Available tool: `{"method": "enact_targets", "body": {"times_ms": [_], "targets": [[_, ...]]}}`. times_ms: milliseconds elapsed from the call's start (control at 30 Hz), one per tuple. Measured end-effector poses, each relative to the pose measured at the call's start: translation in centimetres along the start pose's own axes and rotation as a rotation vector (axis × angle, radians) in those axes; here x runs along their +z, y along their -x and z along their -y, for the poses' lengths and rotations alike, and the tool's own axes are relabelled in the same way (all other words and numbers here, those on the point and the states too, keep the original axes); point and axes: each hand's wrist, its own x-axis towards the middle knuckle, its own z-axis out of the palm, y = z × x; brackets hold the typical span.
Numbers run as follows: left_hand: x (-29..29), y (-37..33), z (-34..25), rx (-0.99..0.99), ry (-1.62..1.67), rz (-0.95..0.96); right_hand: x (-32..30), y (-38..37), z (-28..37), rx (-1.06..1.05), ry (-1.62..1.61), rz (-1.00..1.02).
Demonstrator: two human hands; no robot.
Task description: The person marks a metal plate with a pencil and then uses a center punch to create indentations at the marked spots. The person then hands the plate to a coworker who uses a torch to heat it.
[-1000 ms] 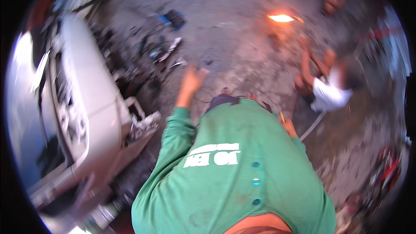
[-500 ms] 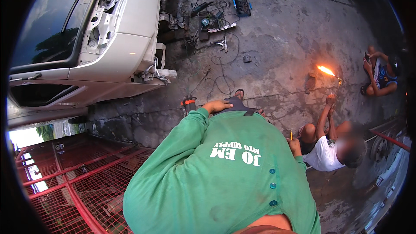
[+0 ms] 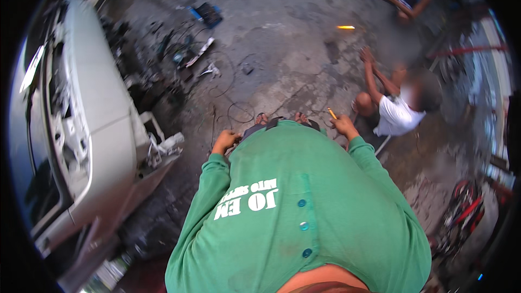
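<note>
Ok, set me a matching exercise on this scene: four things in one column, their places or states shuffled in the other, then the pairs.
Things:
1. Yellow stick
2. Pale vehicle
3. Flame
4. Blue case

Places or states:
A. glowing orange
B. on the floor, just beyond the scattered tools
C. held in the right hand
D. along the left side of the picture

Pairs: 1-C, 2-D, 3-A, 4-B
</note>
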Motion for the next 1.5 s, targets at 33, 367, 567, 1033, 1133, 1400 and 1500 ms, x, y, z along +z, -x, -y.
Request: {"method": "enact_targets", "body": {"times_ms": [33,367,567,1033,1133,1400,1500], "targets": [[0.1,0.0,0.2,-0.022,0.061,-0.030,0.7,0.7,-0.3,0.037,-0.018,-0.013],[-4.8,1.1,4.3,-0.042,0.017,-0.014,7.6,8.2,-0.8,0.281,-0.191,0.042],[-10.3,-1.8,10.9,-0.119,0.150,-0.102,12.3,8.4,1.2,0.304,-0.258,0.067],[-28.7,8.3,3.7,0.492,0.421,-0.937,13.1,6.6,4.7,0.189,-0.159,0.038],[-33.2,16.4,-2.4,0.604,0.292,-1.230,12.0,7.5,5.5,0.242,-0.176,0.076],[-41.3,26.5,-5.3,0.430,-0.796,-1.849,14.1,7.6,5.7,0.285,-0.152,0.207],[-42.8,25.9,-4.2,0.303,-1.057,-1.771,14.6,6.6,6.3,0.309,-0.175,0.234]]}}
